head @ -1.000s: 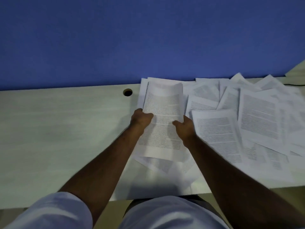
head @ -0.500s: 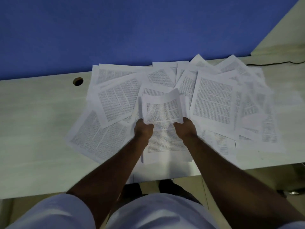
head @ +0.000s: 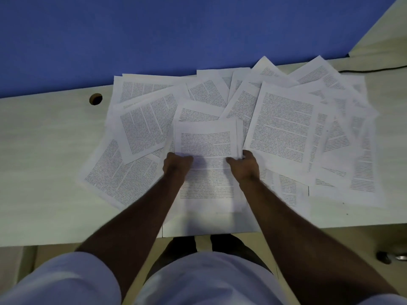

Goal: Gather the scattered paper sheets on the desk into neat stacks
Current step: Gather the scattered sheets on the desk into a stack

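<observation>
Starting at the left, the pale wood-grain desk top carries a round cable hole near the blue back wall, and beside it begins the spread of loose white printed paper sheets, overlapping at all angles; one of these hangs close to the near-left of the pile and, in my judgement, could slide toward the front edge if the bundle is dragged across it; the left hand has its fingers curled over the left edge of the small gathered bundle of white printed pages, gripping it; that bundle sits in the middle of the desk, raised or tilted over the sheets beneath, though how far off them I cannot tell; its right edge shows several page edges fanned out of line, so the likeliest fault is an untidy stack if it is set down before being squared; the right hand pinches the bundle's right side, thumb on top; with both hands holding only the lower part, the upper half may droop or curl, and a page could slip free; further right lies a large tilted sheet of printed text atop a deep fan of others, just beside the right hand, which a careless sweep could push toward the black cable at the far right corner.
</observation>
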